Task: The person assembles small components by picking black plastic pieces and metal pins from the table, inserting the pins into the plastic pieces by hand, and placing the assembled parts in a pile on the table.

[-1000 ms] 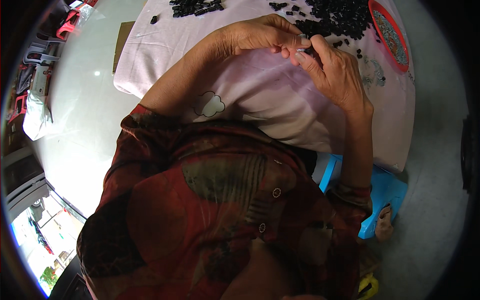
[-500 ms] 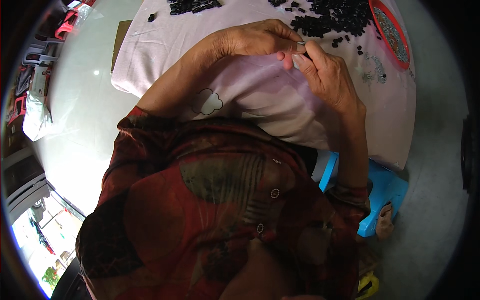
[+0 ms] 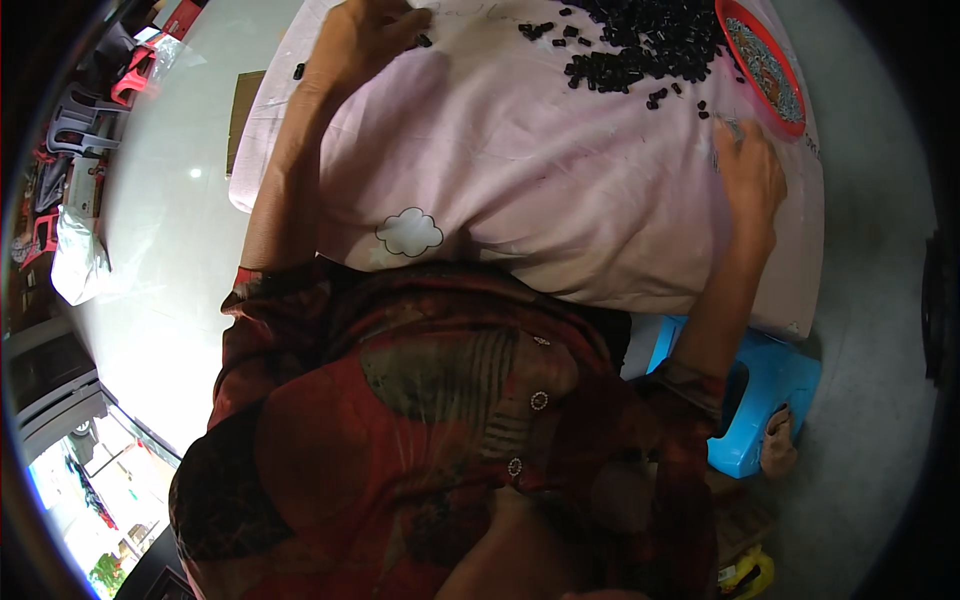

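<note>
My left hand [image 3: 365,42] reaches over the far left of the pink cloth, its fingers stretched to the right. A small black plastic piece [image 3: 424,41] lies just below its fingertips; the far part of this hand is cut off by the picture's edge. At the right, my right hand [image 3: 752,175] is over the cloth, below a red tray [image 3: 797,127] of small metal parts. Its fingers look slightly apart and somewhat blurred, with nothing visible between them. A large heap of small black plastic pieces [image 3: 645,50] lies between the hands, nearer the right one.
The pink cloth [image 3: 520,170] covers the table. One black piece [image 3: 299,71] lies near its left edge. A blue plastic stool [image 3: 775,385] with a brown cloth [image 3: 778,445] stands at the lower right. Plastic chairs [image 3: 80,125] stand far left.
My hands were together in the middle, working on a small piece at the fingertips. They have parted: the left moved far left and away, the right toward the red tray.
</note>
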`<state>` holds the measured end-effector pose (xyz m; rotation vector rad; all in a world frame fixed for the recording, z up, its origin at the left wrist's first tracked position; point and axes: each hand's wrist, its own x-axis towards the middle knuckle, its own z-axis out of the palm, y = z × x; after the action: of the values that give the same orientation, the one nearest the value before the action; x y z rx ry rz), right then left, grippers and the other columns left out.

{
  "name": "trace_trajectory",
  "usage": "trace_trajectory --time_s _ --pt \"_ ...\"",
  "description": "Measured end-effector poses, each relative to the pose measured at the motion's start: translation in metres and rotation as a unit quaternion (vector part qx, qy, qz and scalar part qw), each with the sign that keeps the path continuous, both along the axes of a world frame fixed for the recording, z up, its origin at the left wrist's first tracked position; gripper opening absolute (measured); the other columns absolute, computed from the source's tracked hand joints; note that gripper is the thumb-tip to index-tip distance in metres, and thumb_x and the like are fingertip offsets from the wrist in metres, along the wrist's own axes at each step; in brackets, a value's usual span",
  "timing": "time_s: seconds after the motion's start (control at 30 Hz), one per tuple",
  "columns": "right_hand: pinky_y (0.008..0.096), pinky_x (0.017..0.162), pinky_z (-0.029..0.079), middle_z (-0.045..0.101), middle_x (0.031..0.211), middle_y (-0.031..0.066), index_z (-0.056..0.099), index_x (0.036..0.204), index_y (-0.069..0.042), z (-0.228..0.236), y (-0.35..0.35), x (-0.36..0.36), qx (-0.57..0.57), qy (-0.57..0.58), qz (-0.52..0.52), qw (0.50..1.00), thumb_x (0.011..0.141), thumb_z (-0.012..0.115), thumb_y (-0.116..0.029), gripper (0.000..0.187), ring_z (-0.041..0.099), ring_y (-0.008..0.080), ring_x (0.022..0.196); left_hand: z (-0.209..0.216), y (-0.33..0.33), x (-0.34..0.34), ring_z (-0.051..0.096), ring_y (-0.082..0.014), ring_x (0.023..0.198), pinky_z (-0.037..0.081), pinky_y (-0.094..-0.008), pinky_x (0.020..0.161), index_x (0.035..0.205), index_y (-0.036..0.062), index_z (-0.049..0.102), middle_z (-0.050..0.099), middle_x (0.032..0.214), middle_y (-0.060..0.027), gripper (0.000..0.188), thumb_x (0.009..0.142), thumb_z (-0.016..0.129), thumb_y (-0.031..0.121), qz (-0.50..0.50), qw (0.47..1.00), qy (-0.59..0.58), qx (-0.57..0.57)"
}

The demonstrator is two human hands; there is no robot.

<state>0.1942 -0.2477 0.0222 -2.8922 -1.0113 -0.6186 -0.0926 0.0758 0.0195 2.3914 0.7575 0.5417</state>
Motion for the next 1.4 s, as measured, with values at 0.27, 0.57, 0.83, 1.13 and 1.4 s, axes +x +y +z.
trace_trajectory --time_s 0.27,0.57,0.83,1.13,1.4 --pt "0.0447 0.082 0.05 0.068 0.098 0.0155 0.068 0.101 -0.01 -0.031 -0.012 0.025 0.107 0.075 0.032 0.991 0.088 0.06 -0.027 0.023 0.064 0.0358 0.094 -0.006 0.009 -0.011 0.069 -0.0189 0.071 0.053 -0.0299 0.068 0.106 0.0072 0.07 0.073 0.085 -0.0121 0.022 0.088 0.063 0.018 0.079 0.986 -0.04 0.142" --pt "0.0386 0.078 0.051 0.071 0.093 0.0109 0.069 0.102 -0.008 -0.033 -0.005 0.016 0.179 0.023 0.048 0.982 0.087 0.062 -0.021 0.021 0.067 0.0294 0.088 -0.027 -0.086 0.093 0.068 -0.0257 0.078 0.052 -0.0354 0.072 0.096 0.0085 0.07 0.07 0.085 -0.0109 0.021 0.081 0.07 0.023 -0.163 0.981 -0.051 0.096" --pt "0.0374 0.078 0.052 0.071 0.094 0.0131 0.068 0.102 -0.004 -0.029 -0.005 0.011 0.259 0.02 0.095 0.961 0.087 0.061 -0.017 0.021 0.068 0.0271 0.085 -0.051 -0.068 0.104 0.065 -0.0178 0.072 0.051 -0.0316 0.068 0.091 0.0011 0.069 0.07 0.08 -0.0105 0.021 0.079 0.075 0.017 -0.195 0.962 -0.156 -0.115" --pt "0.0232 0.074 0.048 0.066 0.09 0.0026 0.064 0.103 0.0 -0.033 0.027 -0.032 0.39 0.224 0.203 0.87 0.093 0.06 -0.012 0.017 0.061 0.0093 0.082 -0.032 -0.07 0.091 0.064 -0.0057 0.071 0.05 -0.0176 0.061 0.101 0.0034 0.069 0.073 0.088 -0.005 0.015 0.092 0.066 0.015 -0.237 0.78 -0.184 -0.549" --pt "0.0267 0.064 0.048 0.065 0.078 0.0072 0.063 0.098 -0.001 0.0 0.064 -0.101 0.348 0.317 0.339 0.815 0.093 0.06 -0.012 0.013 0.059 0.0122 0.068 -0.022 -0.076 0.082 0.064 -0.006 0.081 0.049 -0.0194 0.069 0.104 0.0082 0.069 0.072 0.095 -0.0007 0.016 0.092 0.067 0.017 -0.288 0.792 -0.152 -0.517"
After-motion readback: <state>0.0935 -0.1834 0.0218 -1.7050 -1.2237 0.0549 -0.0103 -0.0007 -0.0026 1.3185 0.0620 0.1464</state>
